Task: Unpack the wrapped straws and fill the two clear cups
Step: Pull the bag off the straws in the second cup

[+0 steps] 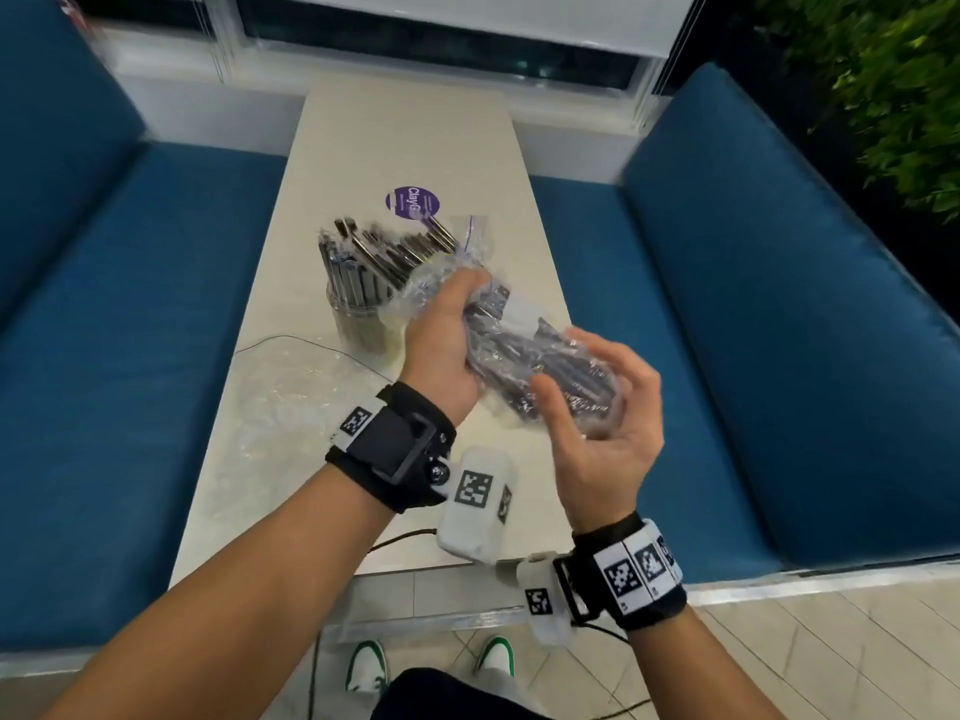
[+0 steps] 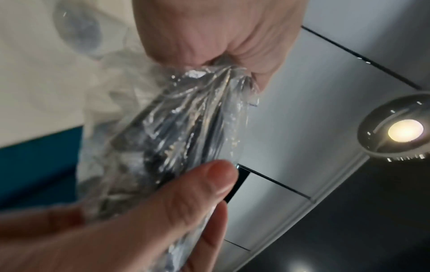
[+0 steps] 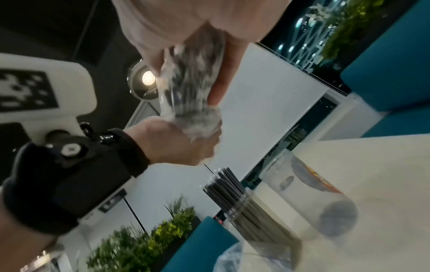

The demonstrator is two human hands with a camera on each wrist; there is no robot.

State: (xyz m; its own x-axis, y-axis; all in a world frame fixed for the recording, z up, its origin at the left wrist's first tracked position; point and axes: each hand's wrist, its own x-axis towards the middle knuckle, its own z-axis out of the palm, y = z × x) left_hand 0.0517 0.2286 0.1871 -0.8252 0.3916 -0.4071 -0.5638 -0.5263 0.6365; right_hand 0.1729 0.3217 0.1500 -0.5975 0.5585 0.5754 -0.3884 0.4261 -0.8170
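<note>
A clear plastic pack of dark straws is held in the air over the near half of the pale table. My left hand grips its far, bunched end. My right hand curls around the near end from below. From the left wrist, my thumb presses the crinkled pack. A clear cup packed with dark straws stands just left of my left hand. The right wrist view shows that filled cup and a second clear cup holding no straws.
An emptied clear wrapper and a thin black cable lie on the table's near left. A round purple sticker shows behind the filled cup. Blue cushioned benches flank the table on both sides.
</note>
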